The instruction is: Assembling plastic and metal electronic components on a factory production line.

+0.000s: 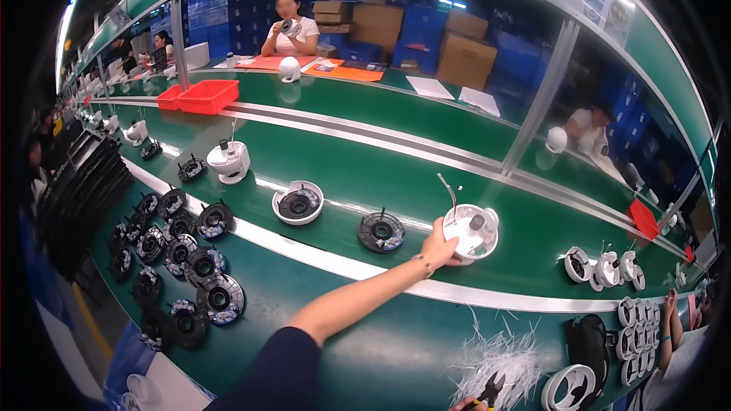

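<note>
My left hand stretches over the green belt and grips the rim of a white round plastic housing. A grey cylindrical part sits inside that housing, and thin wires stick up from its far side. At the lower edge, my right hand shows only in part, with yellow-and-black cutting pliers in it. Beside the pliers lies a heap of white plastic strips. A black round base with a circuit board rests on the belt left of my left hand.
Several black round bases crowd the bench at left. On the belt stand a white housing and a white ring holding a black base. White rings are stacked at right near a co-worker's arm. Red bins stand beyond the belt.
</note>
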A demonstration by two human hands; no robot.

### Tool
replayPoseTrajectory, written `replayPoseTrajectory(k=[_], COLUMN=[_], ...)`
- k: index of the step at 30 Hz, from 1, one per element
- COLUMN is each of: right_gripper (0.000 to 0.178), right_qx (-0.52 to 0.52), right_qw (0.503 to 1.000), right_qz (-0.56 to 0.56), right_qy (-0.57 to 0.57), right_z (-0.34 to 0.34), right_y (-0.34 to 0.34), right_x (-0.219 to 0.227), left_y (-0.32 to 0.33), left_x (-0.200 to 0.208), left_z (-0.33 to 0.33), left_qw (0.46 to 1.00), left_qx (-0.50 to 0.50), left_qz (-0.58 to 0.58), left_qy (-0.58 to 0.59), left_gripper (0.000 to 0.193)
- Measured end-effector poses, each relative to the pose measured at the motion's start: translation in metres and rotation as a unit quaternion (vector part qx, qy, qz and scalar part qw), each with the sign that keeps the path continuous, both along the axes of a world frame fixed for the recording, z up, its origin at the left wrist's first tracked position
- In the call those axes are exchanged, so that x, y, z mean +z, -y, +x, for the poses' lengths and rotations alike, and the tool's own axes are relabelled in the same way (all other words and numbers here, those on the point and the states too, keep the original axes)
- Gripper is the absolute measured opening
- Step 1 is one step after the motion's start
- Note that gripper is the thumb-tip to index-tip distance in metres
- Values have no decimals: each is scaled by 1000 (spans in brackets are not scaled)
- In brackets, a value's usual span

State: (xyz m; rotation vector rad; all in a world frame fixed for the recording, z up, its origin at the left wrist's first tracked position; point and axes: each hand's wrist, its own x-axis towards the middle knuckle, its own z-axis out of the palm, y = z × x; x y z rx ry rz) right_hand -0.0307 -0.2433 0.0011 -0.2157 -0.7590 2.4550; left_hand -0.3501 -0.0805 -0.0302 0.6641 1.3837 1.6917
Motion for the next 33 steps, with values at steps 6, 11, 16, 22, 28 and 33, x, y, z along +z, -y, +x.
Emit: replayPoseTrajectory(k=[6,11,16,22,28,33], right_gripper=[59,59,57,53,42,44], right_qx=[-41,-204,-31,95,91,152], right_qw=[963,553,374,210,208,217], right_qz=[197,736,892,946,956,932], right_qy=[181,334,254,228,184,249], right_z=[-5,-66,-134,-185,-198,-186], right_y=[-23,-81,-119,-120,-111,-116], right_x=[29,68,99,86,68,70], left_y=[155,215,219,220,223,221], left_x=[27,8,16,39,37,29], left_z=[4,10,-11,-16,-16,-20], left_qw=[982,982,896,816,822,818], left_qx=[-169,-170,-81,-4,3,-6], left_qz=[-47,-81,-98,-64,-23,-7], left_qy=[68,-18,-425,-574,-570,-575], left_gripper=[57,55,23,17,17,19])
